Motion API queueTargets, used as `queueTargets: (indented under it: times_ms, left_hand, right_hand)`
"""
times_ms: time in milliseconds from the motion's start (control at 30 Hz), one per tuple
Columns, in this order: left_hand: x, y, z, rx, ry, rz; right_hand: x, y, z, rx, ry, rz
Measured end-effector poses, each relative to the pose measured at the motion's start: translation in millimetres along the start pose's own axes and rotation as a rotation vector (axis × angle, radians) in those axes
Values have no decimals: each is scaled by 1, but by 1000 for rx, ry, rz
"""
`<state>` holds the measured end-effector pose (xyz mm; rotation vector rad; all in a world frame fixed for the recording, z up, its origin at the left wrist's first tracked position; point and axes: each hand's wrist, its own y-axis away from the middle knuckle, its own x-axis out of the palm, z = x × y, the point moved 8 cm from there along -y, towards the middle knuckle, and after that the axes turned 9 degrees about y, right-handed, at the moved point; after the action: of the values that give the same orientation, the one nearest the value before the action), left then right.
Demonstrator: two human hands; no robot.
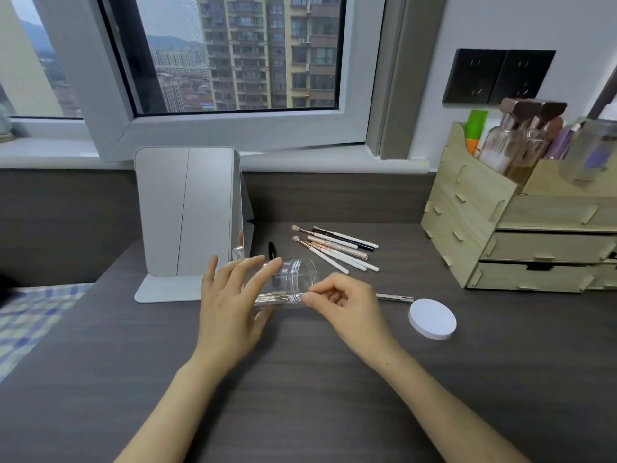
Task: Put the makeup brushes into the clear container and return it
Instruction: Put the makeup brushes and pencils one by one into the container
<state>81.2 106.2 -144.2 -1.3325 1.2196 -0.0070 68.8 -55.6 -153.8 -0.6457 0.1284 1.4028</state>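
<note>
The clear container (295, 279) is tipped on its side above the dark desk, mouth facing right. My left hand (230, 295) grips it around the body. My right hand (344, 305) pinches a silver-handled brush (395, 298) whose head end reaches into the container's mouth; its handle sticks out to the right. Several makeup brushes (337, 248) with white, black and rose-gold handles lie in a loose pile behind the hands. A black tube (272, 251) lies just left of that pile.
A round white lid (432, 318) lies on the desk right of my hands. A folding mirror (190, 222) stands at the back left. A wooden drawer organiser (521, 228) with bottles fills the right side. A checked cloth (36, 312) lies at left.
</note>
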Motion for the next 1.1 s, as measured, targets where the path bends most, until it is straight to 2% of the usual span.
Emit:
queueTargets:
  times_ms: [67,133,200,233,300,400,567,700,767,867,1100]
  left_hand:
    - [1,0,0,4,-2,1]
    - [2,0,2,-4,4,0]
    - [1,1,3,-18,9,-13]
    - [0,0,4,-24,11,-22]
    - [-1,-1,5,-32,16,-38]
    - [1,-2,5,-27,18,-33]
    - [0,-1,5,-23,7,-29]
    - [-2,-1,8,-45,6,-37]
    - [-3,-1,10,-58,11,-49]
    - [-4,-1,8,-53,13,-56]
    - [-6,-1,-3,7,40,-59]
  right_hand:
    - [6,3,6,-94,89,47]
    - [-7,5,3,-112,178,-18]
    - [-36,4,-7,-94,542,-191]
    - [-46,3,-16,-50,802,-192]
    - [-58,1,-46,93,1183,-45]
    - [-59,4,-71,149,1334,88]
    - [-59,-5,-65,61,1294,29]
    - [-78,0,-24,-47,761,-204]
    - [-86,9,2,-156,609,-253]
    - [-72,14,28,-263,644,-200]
    - [-10,2,42,-255,474,88]
